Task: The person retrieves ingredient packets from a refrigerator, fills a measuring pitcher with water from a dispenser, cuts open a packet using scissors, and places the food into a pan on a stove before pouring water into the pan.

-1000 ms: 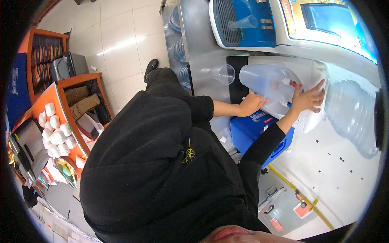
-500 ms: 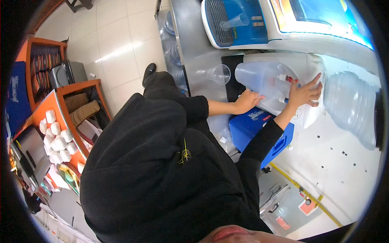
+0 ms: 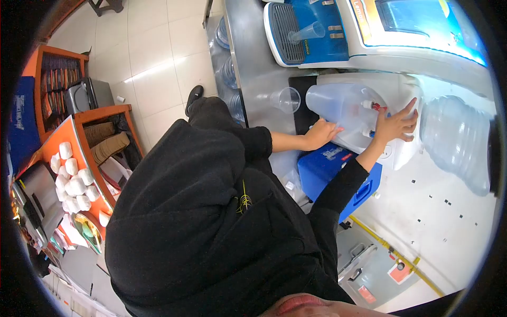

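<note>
A translucent plastic container (image 3: pixel 332 103) is at the front of a white dispenser, beside a red tap (image 3: pixel 376 106) and a blue tap (image 3: pixel 371 133). My left hand (image 3: pixel 322 133) grips the container's side, with its fingers closed against the edge. Over by the taps, my right hand (image 3: pixel 396 126) has its fingers spread, and its thumb is next to the red tap. Whether the thumb presses the tap cannot be made out. A large clear water bottle (image 3: pixel 457 142) sits on the dispenser.
A clear cup (image 3: pixel 287 100) stands on the metal counter (image 3: pixel 253 53). Beside my arms is a blue box (image 3: pixel 325 164). A blue and white drink machine (image 3: pixel 332 47) holds another cup. White rounded items (image 3: pixel 76 185) lie on an orange surface.
The whole view has shifted slightly. Both hands keep nearly the same places at the container and the taps.
</note>
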Motion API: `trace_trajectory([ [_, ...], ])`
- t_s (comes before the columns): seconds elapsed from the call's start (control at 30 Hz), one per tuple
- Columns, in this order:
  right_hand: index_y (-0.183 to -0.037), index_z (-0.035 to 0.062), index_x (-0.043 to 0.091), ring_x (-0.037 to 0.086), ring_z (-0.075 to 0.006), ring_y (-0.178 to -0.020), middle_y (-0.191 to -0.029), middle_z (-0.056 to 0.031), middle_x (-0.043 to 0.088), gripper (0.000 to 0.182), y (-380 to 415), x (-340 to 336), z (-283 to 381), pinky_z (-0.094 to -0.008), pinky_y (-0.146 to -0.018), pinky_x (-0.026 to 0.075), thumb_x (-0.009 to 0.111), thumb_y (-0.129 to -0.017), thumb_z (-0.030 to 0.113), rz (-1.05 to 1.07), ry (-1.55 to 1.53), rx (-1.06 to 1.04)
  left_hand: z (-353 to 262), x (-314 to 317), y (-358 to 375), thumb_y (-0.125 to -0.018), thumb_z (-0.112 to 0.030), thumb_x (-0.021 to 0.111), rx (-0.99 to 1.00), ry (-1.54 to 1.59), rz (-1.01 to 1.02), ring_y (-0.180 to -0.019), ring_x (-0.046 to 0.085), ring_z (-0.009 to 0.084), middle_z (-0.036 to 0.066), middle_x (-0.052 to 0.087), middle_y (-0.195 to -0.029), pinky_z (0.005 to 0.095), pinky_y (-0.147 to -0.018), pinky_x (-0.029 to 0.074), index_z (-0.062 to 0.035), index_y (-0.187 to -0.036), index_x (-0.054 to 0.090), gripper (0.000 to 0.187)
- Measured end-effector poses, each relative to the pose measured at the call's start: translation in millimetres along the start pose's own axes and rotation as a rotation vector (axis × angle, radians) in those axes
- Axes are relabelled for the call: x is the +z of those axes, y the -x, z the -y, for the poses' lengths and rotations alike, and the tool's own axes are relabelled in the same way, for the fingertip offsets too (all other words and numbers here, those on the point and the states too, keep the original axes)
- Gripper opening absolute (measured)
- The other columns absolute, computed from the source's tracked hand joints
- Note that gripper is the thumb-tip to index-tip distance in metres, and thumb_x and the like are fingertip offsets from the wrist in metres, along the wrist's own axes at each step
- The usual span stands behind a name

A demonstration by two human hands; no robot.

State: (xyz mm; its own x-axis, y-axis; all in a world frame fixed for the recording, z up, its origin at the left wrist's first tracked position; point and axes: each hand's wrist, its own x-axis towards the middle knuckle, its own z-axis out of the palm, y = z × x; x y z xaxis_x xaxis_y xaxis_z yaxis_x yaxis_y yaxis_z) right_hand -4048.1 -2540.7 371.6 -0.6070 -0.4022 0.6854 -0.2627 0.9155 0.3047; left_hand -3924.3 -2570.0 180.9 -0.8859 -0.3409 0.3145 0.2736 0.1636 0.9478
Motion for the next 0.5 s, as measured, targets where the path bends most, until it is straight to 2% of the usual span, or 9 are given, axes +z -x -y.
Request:
trace_trajectory([
  [0.17, -0.147, 0.0315, 0.023, 0.03, -0.0343, -0.124, -0.138, -0.0103, 0.03, 0.097, -0.8, -5.1, 3.6, -0.0706, -0.093, 0.018, 0.072, -0.063, 0.029, 0.001, -0.009, 0.009, 3.2, -2.6, -1.1, -0.097, -0.029, 0.044, 0.084, -0.048, 0.027, -0.068, 0.059, 0.0302, 0.01, 0.06, -0.065, 0.0416, -0.072, 0.042, -0.0027, -0.081, 0.059, 0.034],
  [0.37, -0.148, 0.0316, 0.022, 0.03, -0.0339, -0.125, -0.138, -0.0106, 0.031, 0.099, -1.5, -5.1, 3.3, -0.0695, -0.093, 0.018, 0.073, -0.063, 0.03, 0.009, 0.003, 0.019, 6.8, -12.9, -3.9, -0.099, -0.029, 0.041, 0.094, -0.009, 0.111, -0.062, 0.061, 0.0347, 0.014, 0.06, -0.062, 0.0441, -0.064, 0.049, -0.0006, -0.078, 0.058, 0.039],
  [0.47, -0.148, 0.0321, 0.021, 0.03, -0.0346, -0.125, -0.138, -0.0105, 0.031, 0.101, -4.0, -3.6, 1.4, -0.0699, -0.094, 0.018, 0.073, -0.062, 0.031, -0.01, 0.002, 0.007, 20.9, 1.2, -5.6, -0.093, -0.026, 0.052, 0.183, 0.022, 0.063, -0.052, 0.059, 0.0349, 0.014, 0.059, -0.058, 0.046, -0.051, 0.047, -0.0012, -0.086, 0.06, 0.027],
  [0.5, -0.148, 0.032, 0.02, 0.03, -0.0346, -0.125, -0.138, -0.0105, 0.031, 0.101, -3.6, -5.0, 2.1, -0.0699, -0.094, 0.018, 0.073, -0.062, 0.031, -0.013, -0.01, 0.003, 21.7, 2.8, -7.2, -0.093, -0.026, 0.053, 0.199, 0.002, 0.05, -0.051, 0.058, 0.035, 0.015, 0.058, -0.058, 0.0459, -0.05, 0.047, -0.001, -0.086, 0.06, 0.027],
])
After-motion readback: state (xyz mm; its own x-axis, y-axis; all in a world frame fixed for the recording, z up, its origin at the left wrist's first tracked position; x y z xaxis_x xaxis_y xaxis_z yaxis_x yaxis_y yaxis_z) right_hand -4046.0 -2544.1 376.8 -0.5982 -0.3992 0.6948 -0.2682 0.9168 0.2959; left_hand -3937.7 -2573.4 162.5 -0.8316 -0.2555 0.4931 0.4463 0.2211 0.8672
